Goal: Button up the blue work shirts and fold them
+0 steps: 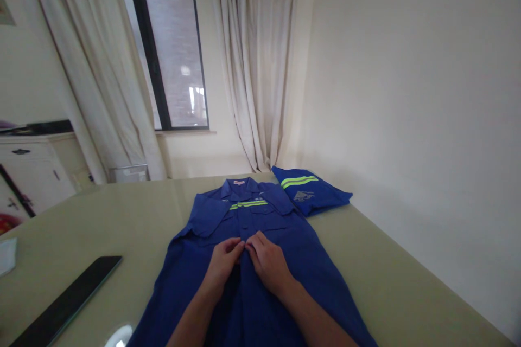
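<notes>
A blue short-sleeved work shirt (309, 260) lies spread on the table, collar at the far end, with a yellow-green reflective stripe across its chest. My left hand (223, 260) pinches the front placket from the left, just below the chest pockets. From the other side, my right hand (266, 260) grips the same placket edge, its fingertips almost meeting the left ones. Whatever button or buttonhole may be between the fingers is hidden. Both forearms rest over the lower part of the shirt.
A folded blue garment (317, 190) with a matching stripe lies beyond the shirt's right shoulder, near the wall. On the left of the table (134, 217) is a long dark flat object (69, 303). A white item (7, 256) sits at the left edge. Curtains (260, 65) hang behind.
</notes>
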`<move>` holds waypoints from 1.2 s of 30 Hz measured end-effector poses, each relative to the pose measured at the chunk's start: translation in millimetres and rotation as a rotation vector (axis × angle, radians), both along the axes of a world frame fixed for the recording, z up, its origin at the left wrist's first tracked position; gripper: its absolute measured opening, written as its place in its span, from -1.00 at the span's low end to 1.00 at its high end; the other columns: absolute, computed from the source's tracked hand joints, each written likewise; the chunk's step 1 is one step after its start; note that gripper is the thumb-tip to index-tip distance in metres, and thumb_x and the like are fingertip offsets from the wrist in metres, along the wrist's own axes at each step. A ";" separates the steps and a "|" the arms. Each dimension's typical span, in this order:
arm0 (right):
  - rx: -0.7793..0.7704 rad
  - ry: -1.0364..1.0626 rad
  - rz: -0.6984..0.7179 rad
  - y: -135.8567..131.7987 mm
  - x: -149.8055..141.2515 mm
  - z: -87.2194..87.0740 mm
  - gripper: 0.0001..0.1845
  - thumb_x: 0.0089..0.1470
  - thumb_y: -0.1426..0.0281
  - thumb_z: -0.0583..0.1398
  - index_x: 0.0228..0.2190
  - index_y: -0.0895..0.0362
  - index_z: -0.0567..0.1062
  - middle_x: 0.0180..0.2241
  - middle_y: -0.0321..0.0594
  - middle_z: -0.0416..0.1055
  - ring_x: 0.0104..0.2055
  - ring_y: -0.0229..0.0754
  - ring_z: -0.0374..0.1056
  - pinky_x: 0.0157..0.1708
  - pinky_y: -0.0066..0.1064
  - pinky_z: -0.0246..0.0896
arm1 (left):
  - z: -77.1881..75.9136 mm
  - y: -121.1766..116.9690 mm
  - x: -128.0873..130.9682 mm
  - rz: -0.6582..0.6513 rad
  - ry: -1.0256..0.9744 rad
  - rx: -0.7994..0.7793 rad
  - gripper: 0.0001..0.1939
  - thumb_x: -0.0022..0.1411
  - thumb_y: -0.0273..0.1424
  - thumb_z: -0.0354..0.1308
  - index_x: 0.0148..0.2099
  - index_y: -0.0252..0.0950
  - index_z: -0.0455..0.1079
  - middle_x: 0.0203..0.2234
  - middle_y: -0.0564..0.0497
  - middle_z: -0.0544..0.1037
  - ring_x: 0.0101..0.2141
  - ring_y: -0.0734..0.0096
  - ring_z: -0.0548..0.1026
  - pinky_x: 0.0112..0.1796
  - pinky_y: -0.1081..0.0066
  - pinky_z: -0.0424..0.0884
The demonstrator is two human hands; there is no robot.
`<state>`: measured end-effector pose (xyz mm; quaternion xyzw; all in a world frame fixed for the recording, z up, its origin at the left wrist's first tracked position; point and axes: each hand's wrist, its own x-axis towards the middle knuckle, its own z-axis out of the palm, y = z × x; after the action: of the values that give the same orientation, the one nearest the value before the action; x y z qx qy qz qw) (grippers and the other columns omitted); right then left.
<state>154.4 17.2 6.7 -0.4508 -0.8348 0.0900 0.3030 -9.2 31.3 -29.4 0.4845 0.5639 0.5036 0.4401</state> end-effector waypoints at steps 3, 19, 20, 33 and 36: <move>-0.026 -0.006 0.018 0.0 0.9 -1.5 -0.81 0.37 0.36 0.05 -0.21 0.03 0.47 -0.20 -0.27 0.46 -0.18 -0.21 0.44 -0.18 -0.46 0.23 | 3.7 -1.9 3.5 0.030 0.007 0.066 -0.46 -0.08 0.04 0.31 -0.25 -0.34 0.56 -0.40 -0.08 0.65 -0.36 0.21 0.58 -0.33 0.34 0.45; -0.071 0.184 -0.070 3.3 6.0 -10.9 -0.67 0.32 0.40 0.03 0.04 0.03 0.47 0.04 -0.18 0.49 0.11 -0.15 0.35 0.14 -0.37 0.16 | 9.0 -31.3 16.6 -0.218 0.881 0.283 -0.52 0.25 -0.46 -0.03 0.16 -0.23 0.48 0.23 -0.15 0.43 0.27 0.13 0.30 0.31 0.07 0.04; -0.084 0.124 -0.084 2.3 4.7 -9.0 -0.65 0.34 0.39 0.00 0.03 0.03 0.48 0.03 -0.18 0.51 0.10 -0.15 0.37 0.13 -0.36 0.17 | 7.6 -35.5 17.7 -0.271 1.019 0.285 -0.47 0.27 -0.47 -0.05 0.26 -0.24 0.38 0.30 -0.15 0.34 0.33 0.14 0.20 0.34 0.06 -0.04; -0.137 -0.173 -0.108 32.1 -23.2 -0.8 -0.85 0.29 0.28 0.15 -0.23 0.02 0.51 -0.18 -0.26 0.53 -0.16 -0.19 0.45 -0.22 -0.45 0.16 | 12.7 -72.3 -1.4 -0.355 0.946 0.216 -0.56 0.32 -0.43 -0.06 0.14 -0.11 0.49 0.05 -0.06 0.60 0.10 0.20 0.49 0.08 0.28 0.37; -0.145 -0.110 -0.093 30.8 -22.6 -12.4 -0.82 0.31 0.27 0.12 -0.23 0.02 0.52 -0.21 -0.27 0.51 -0.17 -0.20 0.43 -0.23 -0.45 0.13 | 29.7 -37.6 -13.3 -0.203 0.691 0.039 -0.61 0.31 -0.45 -0.10 -0.10 -0.19 0.58 -0.26 -0.03 0.69 -0.20 0.28 0.61 -0.16 0.41 0.46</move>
<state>131.9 48.1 -5.7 -0.5141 -0.8195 0.1110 0.2274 -22.4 -6.2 0.3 0.6880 0.6186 0.2746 0.2618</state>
